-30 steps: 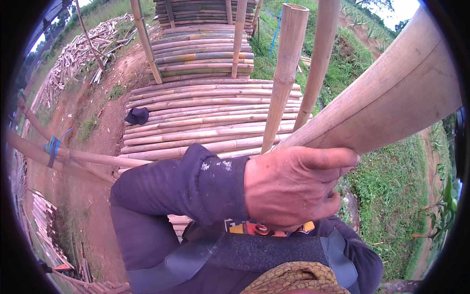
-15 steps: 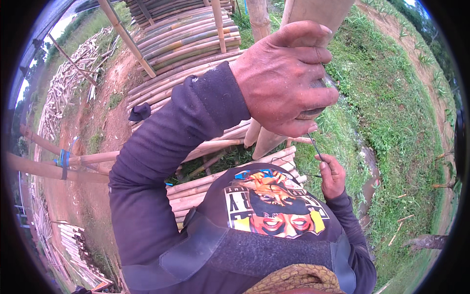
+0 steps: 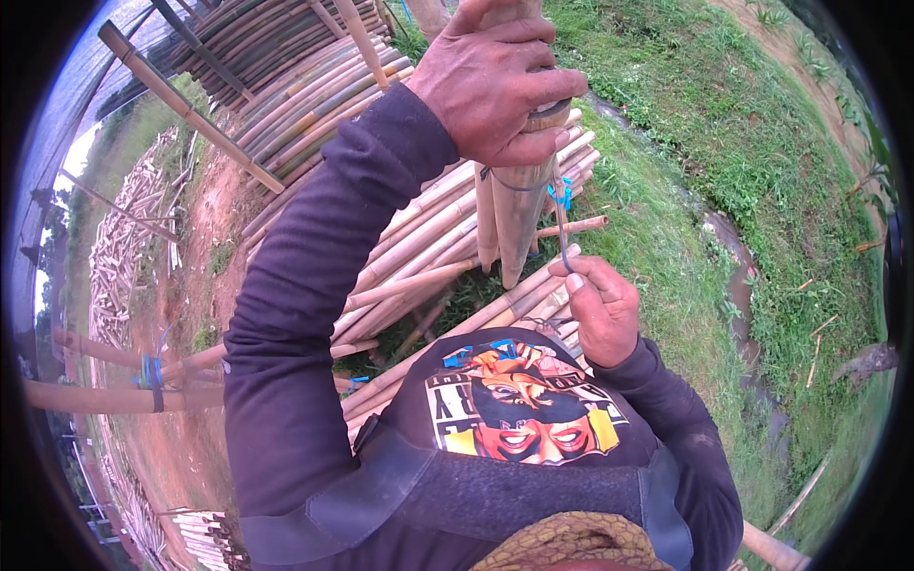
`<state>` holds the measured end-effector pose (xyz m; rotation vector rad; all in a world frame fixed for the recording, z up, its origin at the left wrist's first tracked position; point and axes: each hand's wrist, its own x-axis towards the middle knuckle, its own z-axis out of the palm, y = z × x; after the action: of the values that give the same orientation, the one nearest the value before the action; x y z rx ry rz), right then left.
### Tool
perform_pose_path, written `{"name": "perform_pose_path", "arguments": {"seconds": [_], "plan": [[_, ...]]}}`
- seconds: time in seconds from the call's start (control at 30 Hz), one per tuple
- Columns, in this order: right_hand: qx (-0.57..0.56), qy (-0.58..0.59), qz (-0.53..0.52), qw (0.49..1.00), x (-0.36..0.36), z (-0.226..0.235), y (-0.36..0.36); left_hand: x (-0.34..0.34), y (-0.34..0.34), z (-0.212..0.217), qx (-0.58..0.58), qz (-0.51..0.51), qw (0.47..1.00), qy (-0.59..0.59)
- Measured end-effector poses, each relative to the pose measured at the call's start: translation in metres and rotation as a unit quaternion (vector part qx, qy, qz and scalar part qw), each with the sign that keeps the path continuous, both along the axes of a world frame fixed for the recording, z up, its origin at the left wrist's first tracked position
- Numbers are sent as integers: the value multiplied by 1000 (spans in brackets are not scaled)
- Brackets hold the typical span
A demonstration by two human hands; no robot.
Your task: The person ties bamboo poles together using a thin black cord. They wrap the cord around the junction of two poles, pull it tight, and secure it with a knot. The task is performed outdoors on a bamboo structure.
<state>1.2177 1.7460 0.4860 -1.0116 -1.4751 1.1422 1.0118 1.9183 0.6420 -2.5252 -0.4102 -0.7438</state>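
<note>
My left hand (image 3: 500,81) is wrapped around an upright bamboo pole (image 3: 517,228) near the top of the view. Just below that hand, a thin dark cord (image 3: 558,214) loops around the pole and runs down to my right hand (image 3: 605,300). There the thumb and fingers pinch it, and the stretch between hand and pole looks taut. A slimmer bamboo pole (image 3: 486,214) stands close against the left of the gripped one. Blue ties (image 3: 564,194) show just behind the cord. My left palm is hidden, so anything else inside it cannot be seen.
Bamboo poles (image 3: 419,238) lie in rows around the upright. Beyond them is a larger bamboo stack (image 3: 314,105). A slanted bamboo post (image 3: 190,109) and a tied rail (image 3: 124,396) stand at left. Grass (image 3: 666,162) and a narrow ditch (image 3: 738,276) run along the right.
My view has shifted, and both hands now appear farther left. My right hand has risen closer to the pole, and the cord around the pole shows more fully below my left hand.
</note>
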Motion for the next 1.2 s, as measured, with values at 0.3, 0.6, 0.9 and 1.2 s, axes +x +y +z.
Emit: {"name": "perform_pose_path", "arguments": {"seconds": [0.3,0.6,0.9,1.2], "plan": [[91,37,-12,995,-142,-33,72,-3,-1,3,0,-2,1000,-13],[181,47,-51,981,-193,-73,154,-50,-36,-94,-86,19,910,-405],[237,3,-147,960,-196,-38,164,-84,-51,-268,-726,-82,278,-624],[103,151,28,983,-195,-55,170,-154,34,-200,-247,206,840,-437]]}}
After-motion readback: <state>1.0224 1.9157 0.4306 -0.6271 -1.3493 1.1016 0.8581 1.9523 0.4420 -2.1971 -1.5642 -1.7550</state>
